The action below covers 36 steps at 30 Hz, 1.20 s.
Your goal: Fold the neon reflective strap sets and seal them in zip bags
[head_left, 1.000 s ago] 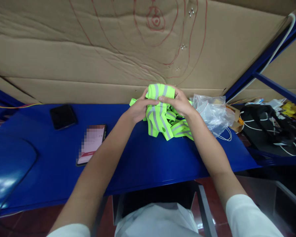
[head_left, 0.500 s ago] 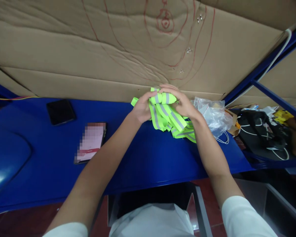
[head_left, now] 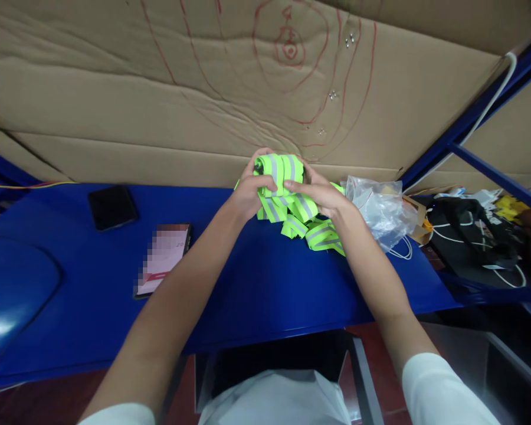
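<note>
A bundle of bright yellow-green reflective straps with silver stripes is held up over the blue table, near the cardboard wall. My left hand grips its left side, thumb across the front. On the other side my right hand is closed around it, thumb also pressed to the front. Some dark bits show at the bundle's left end. Loose lengths of the same strap hang below and lie on the table beside my right forearm. The fingers behind the bundle are mostly hidden.
A clear plastic bag lies right of the straps. On the left of the blue table are a phone with a lit screen and a dark flat object. A black bag and cables sit at the far right. Cardboard stands behind.
The bundle has turned and moved slightly left, its folded front now facing me. Both thumbs have come round onto its front, and my right hand has shifted from its top to its right side.
</note>
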Motion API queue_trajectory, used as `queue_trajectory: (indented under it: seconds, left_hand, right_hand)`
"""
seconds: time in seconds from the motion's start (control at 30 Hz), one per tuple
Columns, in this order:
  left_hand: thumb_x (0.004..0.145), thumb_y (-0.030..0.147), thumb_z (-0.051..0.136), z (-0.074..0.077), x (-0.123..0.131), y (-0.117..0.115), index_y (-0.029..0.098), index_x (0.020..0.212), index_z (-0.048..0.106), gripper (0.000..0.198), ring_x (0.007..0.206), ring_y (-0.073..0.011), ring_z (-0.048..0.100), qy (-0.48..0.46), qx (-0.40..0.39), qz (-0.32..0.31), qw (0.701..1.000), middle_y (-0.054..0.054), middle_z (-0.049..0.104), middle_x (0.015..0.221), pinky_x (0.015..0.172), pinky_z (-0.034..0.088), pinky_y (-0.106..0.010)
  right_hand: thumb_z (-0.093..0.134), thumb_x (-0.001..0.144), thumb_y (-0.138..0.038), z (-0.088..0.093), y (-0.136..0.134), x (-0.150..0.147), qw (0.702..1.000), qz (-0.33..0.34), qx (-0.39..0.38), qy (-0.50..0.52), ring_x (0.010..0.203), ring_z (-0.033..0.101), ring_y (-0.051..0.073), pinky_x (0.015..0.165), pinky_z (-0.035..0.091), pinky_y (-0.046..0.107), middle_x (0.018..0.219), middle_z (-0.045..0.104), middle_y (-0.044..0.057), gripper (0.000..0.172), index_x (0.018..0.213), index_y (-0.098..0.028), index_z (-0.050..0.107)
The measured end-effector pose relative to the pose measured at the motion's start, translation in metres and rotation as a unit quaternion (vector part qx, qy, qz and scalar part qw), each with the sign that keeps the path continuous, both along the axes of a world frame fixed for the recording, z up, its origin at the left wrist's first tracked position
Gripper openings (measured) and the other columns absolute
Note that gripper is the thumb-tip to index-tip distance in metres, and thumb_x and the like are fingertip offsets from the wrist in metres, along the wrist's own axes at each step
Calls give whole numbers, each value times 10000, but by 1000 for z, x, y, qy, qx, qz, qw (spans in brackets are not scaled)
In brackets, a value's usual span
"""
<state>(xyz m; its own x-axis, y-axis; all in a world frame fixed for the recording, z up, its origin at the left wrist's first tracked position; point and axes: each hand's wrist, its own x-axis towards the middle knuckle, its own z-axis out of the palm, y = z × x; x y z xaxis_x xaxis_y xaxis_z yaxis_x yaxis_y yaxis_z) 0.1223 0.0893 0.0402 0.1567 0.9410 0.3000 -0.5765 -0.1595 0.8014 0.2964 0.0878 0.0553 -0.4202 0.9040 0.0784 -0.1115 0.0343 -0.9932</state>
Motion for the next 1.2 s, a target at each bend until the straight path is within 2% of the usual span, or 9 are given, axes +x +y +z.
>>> queue_trajectory:
  seconds: [0.2, 0.33, 0.5, 0.6, 0.77, 0.87, 1.0, 1.1, 1.2]
  left_hand:
    - [522, 54, 616, 9, 1, -5, 247, 1020, 559, 537, 1274, -327, 655, -3, 76, 3, 997, -34, 772, 1119, 1025, 540, -434]
    - [557, 86, 591, 10, 4, -3, 262, 974, 539, 455, 1260, -306, 660, -51, 74, 86, 992, -9, 782, 1095, 1048, 534, -460]
    - [613, 140, 652, -5, 1, 9, 287, 1078, 540, 501, 1252, -293, 666, 31, 108, 164, 980, -1, 750, 1208, 1068, 522, -438]
    - [611, 191, 744, -7, -12, 13, 258, 1209, 595, 620, 1232, -315, 672, 135, 83, 134, 978, -40, 729, 1261, 1087, 512, -444]
    - [650, 264, 903, 8, -34, 5, 230, 1357, 635, 756, 1272, -345, 652, 208, 55, -24, 976, -96, 711, 1334, 1092, 517, -471]
    - [593, 270, 973, 13, -29, -1, 247, 1344, 666, 811, 1258, -342, 659, 246, 87, 0, 965, -85, 727, 1318, 1061, 546, -458]
    - [607, 332, 970, 9, -13, -2, 186, 1202, 732, 658, 1204, -361, 695, 218, 58, 50, 973, -99, 771, 1222, 1041, 571, -474]
    - [744, 466, 859, 7, -8, 0, 169, 1128, 752, 497, 1230, -384, 694, 127, 16, 4, 992, -106, 776, 1217, 1044, 586, -498]
    - [864, 554, 702, 6, -10, 3, 194, 1156, 748, 466, 1302, -383, 658, 82, 5, -41, 996, -83, 767, 1256, 1092, 568, -524]
  right_hand:
    - [970, 625, -354, 2, -7, -11, 996, 17, -48, 75, 1171, 735, 268, 1038, 621, 440, 1324, 734, 45, 911, 1411, -297, 511]
    - [909, 737, -435, -7, -7, -21, 987, 54, -101, 111, 1045, 776, 235, 961, 653, 380, 1172, 790, 59, 572, 1197, -220, 647]
    - [960, 671, -381, -17, -5, -26, 985, 79, -141, 62, 916, 786, 227, 889, 670, 380, 1070, 810, 74, 474, 1017, -184, 704]
    - [957, 671, -396, -18, -1, -17, 993, 29, -107, 26, 943, 780, 218, 954, 638, 379, 1054, 815, 58, 478, 1034, -193, 722]
    - [919, 712, -418, -14, 9, 3, 998, 39, 52, -26, 1137, 733, 239, 1095, 549, 422, 1201, 789, 48, 552, 1187, -210, 728]
    - [909, 704, -404, -13, 12, 5, 990, -1, 103, -94, 1161, 716, 273, 1129, 512, 489, 1183, 792, 45, 502, 1133, -196, 750]
    - [911, 680, -393, -16, 10, -1, 997, -27, 45, -56, 1127, 731, 278, 1091, 545, 484, 1075, 811, 49, 460, 1059, -187, 754]
    - [934, 654, -400, -16, 5, -6, 999, 36, -31, 9, 1063, 759, 277, 1027, 594, 452, 1027, 817, 58, 497, 1065, -191, 749]
    - [938, 656, -449, -13, 2, -7, 996, 72, -37, 29, 1018, 767, 268, 1025, 596, 442, 1043, 817, 62, 511, 1058, -190, 757]
